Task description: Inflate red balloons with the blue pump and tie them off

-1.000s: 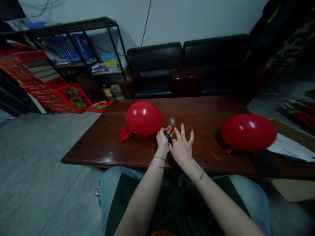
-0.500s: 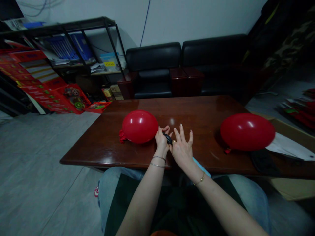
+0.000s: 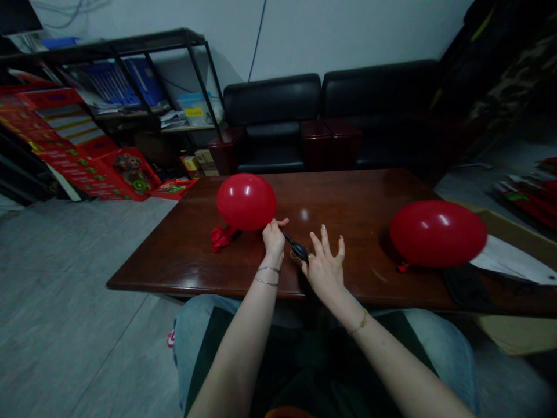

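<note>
A red balloon (image 3: 246, 202) is at the left half of the brown table (image 3: 165, 255), its near right end at my left hand (image 3: 274, 239). The fingers of that hand are closed round the balloon's neck, where the thin tip of a black bulb-shaped pump (image 3: 299, 250) meets it. My right hand (image 3: 324, 264) pinches the rear end of the pump, its other fingers spread. Crumpled red balloons (image 3: 221, 238) lie left of my left hand. A tan ring-shaped item (image 3: 295, 255) shows on the table behind the pump.
Another inflated red balloon (image 3: 437, 234) rests at the right, beside a white sheet (image 3: 513, 261), a dark flat object (image 3: 467, 287) and a cardboard box (image 3: 517, 232). Black sofas (image 3: 272, 101) stand beyond the table. Red boxes (image 3: 126, 171) and a shelf rack (image 3: 152, 43) are at the left.
My left hand has moved left and slightly away from my right hand. The left balloon has shifted up, uncovering more of the crumpled red balloons. More of the pump shows between my hands.
</note>
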Motion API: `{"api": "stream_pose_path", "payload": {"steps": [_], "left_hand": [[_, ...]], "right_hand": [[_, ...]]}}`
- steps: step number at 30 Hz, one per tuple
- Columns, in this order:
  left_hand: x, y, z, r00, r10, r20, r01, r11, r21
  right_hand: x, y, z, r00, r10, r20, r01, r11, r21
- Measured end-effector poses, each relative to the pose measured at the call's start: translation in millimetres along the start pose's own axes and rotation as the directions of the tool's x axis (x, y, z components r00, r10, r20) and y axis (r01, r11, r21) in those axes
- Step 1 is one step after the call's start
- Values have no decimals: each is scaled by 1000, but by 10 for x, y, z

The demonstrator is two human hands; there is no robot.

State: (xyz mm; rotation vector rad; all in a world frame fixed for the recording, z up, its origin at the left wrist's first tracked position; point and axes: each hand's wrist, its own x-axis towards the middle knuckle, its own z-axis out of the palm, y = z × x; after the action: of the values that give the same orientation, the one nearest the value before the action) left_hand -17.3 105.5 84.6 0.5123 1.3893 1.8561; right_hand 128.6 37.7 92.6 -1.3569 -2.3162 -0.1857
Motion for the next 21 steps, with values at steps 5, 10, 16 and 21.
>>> {"api": "stream_pose_path", "payload": {"steps": [5,10,16,21], "left_hand": [[242,358,-337,986,159,52,-166,886,433],[360,822,-639,973,199,116,-217,628,747],[294,1127,-758,925,326,197,-293,281,914],[203,1145,-795,852,385,354,-371,-31,928]], "right_hand": [[197,-109,-17,999,33,33,-36,995,93],[607,-430,59,993,102,61,-113,970,216],[1021,-799,382,972,220,82,-235,906,353],[1182,-963,721,923,358,139,-384,844,375]]}}
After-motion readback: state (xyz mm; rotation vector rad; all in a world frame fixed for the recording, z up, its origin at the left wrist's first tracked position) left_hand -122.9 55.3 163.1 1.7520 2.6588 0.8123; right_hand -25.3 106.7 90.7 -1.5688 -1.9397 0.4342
